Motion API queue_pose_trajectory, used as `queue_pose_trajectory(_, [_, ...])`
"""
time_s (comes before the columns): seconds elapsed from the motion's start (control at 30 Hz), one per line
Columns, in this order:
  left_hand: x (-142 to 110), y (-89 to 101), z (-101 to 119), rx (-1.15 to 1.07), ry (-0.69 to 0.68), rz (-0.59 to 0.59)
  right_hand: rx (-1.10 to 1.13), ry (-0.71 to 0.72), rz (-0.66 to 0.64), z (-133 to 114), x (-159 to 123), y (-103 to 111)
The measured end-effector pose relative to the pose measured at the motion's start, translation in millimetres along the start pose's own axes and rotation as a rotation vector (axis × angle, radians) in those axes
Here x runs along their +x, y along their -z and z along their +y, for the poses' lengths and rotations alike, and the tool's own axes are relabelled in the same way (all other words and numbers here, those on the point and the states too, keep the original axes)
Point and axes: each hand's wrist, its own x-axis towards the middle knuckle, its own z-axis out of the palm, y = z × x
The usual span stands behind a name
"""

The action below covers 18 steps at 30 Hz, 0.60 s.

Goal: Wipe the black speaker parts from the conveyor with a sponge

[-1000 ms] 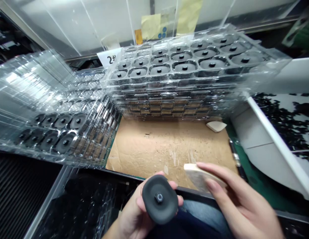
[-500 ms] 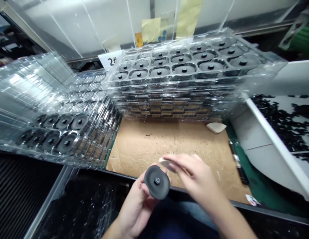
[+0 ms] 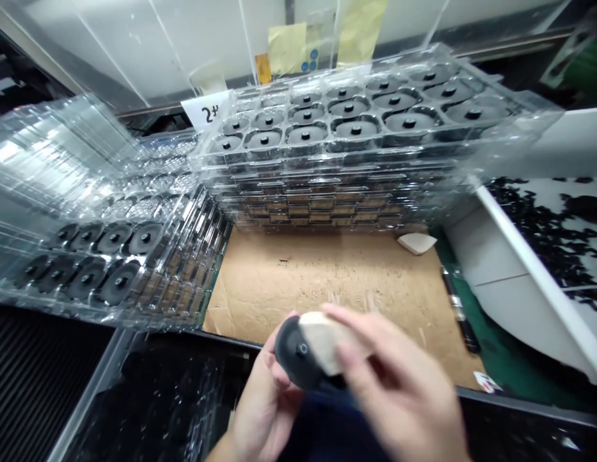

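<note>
My left hand (image 3: 264,398) is closed round the edge of a dark grey, rounded disc-shaped part (image 3: 289,356) with a small raised post at its centre. In my right hand (image 3: 394,378), slightly blurred, a cream-coloured sponge wedge (image 3: 322,337) is pinched between thumb and fingers. The wedge covers the right side of the part's face and appears to touch it. Both hands are over the front edge of a cardboard sheet (image 3: 260,276).
Behind the cardboard stand stacked clear plastic trays (image 3: 327,151) holding similar parts. Another tray stack (image 3: 149,269) is at left. A second sponge wedge (image 3: 417,242) and a black pen (image 3: 464,321) lie at right, beside a white bin (image 3: 514,250) with small black pieces.
My right hand has brought the sponge wedge down from beyond the part's upper edge onto its right side. The left hand keeps its hold, and the part is turned slightly.
</note>
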Motion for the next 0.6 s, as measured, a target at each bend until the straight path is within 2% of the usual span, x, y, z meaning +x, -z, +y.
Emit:
queue_pose_trajectory(0.07, [-1,1.0,0,0.007,-0.010,0.013,0.069,0.176,-0.095,-20,8,-4])
queue_pose_trajectory(0.1, [-2,2.0,1,0.012,-0.020,0.019,0.091,0.198,-0.186,-25,11,-6])
queue_pose_trajectory(0.17, [-2,4.1,2,0.024,-0.044,0.049,0.096,0.144,-0.348,-29,15,-10])
queue_pose_trajectory(0.2, [-2,4.7,2,0.032,-0.051,0.056,0.081,0.115,-0.373,-29,16,-12])
queue_pose_trajectory(0.23, [-2,4.7,2,0.031,-0.048,0.044,0.057,0.114,-0.324,-28,17,-14])
queue_pose_trajectory(0.33, [-3,1.6,2,0.006,-0.016,-0.049,0.033,0.232,-0.106,-25,15,-16])
queue_pose_trajectory(0.37, [-3,0.3,3,-0.008,-0.011,-0.084,0.049,0.264,-0.110,-24,13,-14])
queue_pose_trajectory(0.4, [-4,-0.6,4,-0.023,-0.009,-0.110,0.062,0.274,-0.170,-23,11,-9])
queue_pose_trajectory(0.47, [-4,-0.6,6,-0.053,-0.005,-0.146,0.042,0.229,-0.336,-22,7,4])
queue_pose_trajectory(0.5, [-4,0.3,6,-0.068,0.001,-0.168,-0.013,0.194,-0.366,-21,6,11])
queue_pose_trajectory(0.6, [-4,4.8,5,0.011,0.028,-0.232,-0.230,0.175,-0.292,-22,10,21])
